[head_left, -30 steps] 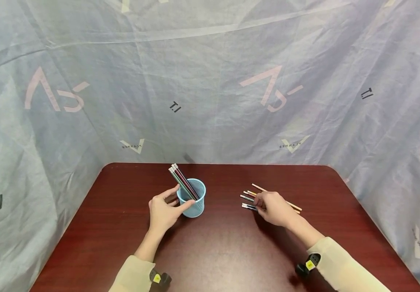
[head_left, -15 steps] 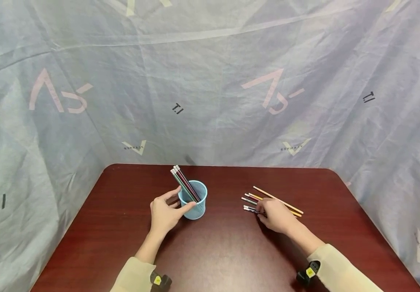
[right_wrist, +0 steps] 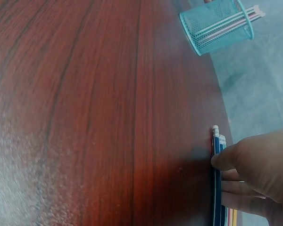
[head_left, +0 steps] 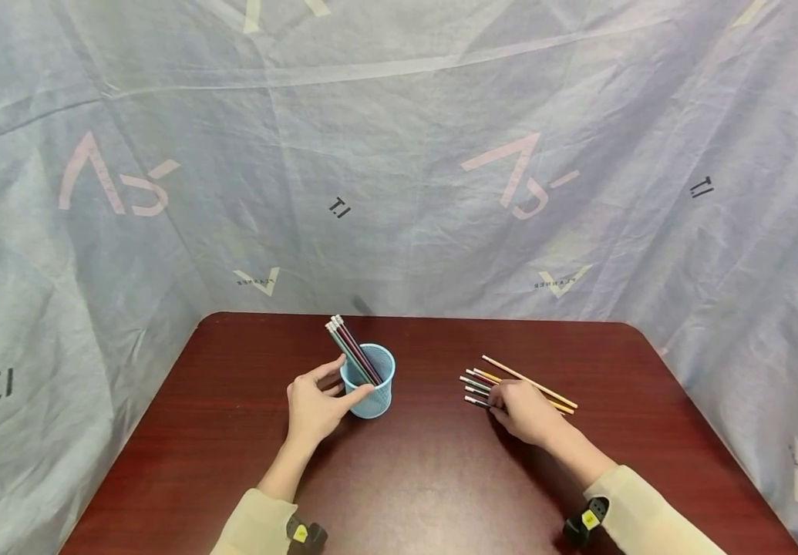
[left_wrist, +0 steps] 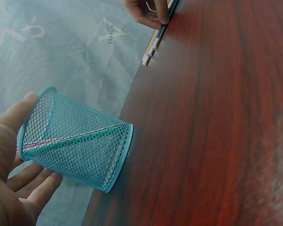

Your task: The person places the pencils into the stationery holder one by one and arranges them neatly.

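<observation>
I see a grey cloth (head_left: 399,193), cut off above and at both sides, and a brown table (head_left: 405,478), its near edge out of view. Towards the left, the left hand (head_left: 315,405) grips the rim of a blue cup (head_left: 373,404) with leaning pencils (head_left: 347,344) inside. Tabletop gives me room rightward to the right hand (head_left: 526,410), which partly hides loose pencils (head_left: 533,385); its thumb touches a dark pencil (right_wrist: 217,193), but whether the fingers pinch it I can't tell.

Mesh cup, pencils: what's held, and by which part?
Left hand holds the mesh cup near its rim. Right hand touches a dark pencil near its eraser end; pinch unclear.
</observation>
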The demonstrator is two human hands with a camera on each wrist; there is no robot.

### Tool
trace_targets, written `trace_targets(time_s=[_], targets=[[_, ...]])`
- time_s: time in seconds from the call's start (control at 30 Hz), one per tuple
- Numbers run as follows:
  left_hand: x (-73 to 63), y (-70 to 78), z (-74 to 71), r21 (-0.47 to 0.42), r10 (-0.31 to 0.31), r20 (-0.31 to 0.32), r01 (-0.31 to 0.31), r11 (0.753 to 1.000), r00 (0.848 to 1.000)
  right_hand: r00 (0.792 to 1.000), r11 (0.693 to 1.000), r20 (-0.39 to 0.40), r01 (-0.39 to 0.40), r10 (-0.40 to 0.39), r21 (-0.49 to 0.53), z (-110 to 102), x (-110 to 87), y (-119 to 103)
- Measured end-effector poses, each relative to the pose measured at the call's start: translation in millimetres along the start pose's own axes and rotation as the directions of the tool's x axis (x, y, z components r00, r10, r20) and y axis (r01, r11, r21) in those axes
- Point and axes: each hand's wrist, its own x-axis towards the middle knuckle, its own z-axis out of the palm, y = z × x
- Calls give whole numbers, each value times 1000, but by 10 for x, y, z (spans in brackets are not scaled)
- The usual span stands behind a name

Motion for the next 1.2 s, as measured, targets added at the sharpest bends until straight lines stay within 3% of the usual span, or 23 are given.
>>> trace_targets(time_s=[0.13, 0.33, 0.6, 0.83, 1.2], targets=[[-1, 8, -3, 5, -1, 4, 1, 1000, 1000, 1000, 1000, -14, -8, 8, 13, -38, 12, -13], [0, 1, -9, 0, 6, 1, -6, 1000, 1000, 995, 999, -102, -2, 6, 41, -154, 65, 6], [-4, 3, -10, 1, -5, 1, 5, 1000, 1000, 987, 977, -98, -105, 124, 186, -424, 141, 18], [-5, 2, -9, 7, -2, 10, 2, 1000, 1000, 966, 936, -113, -189, 231, 298, -684, 233, -20], [6, 9, -10, 3, -7, 14, 7, 1000, 1000, 933, 901, -168, -242, 318, 361, -928, 383, -34]])
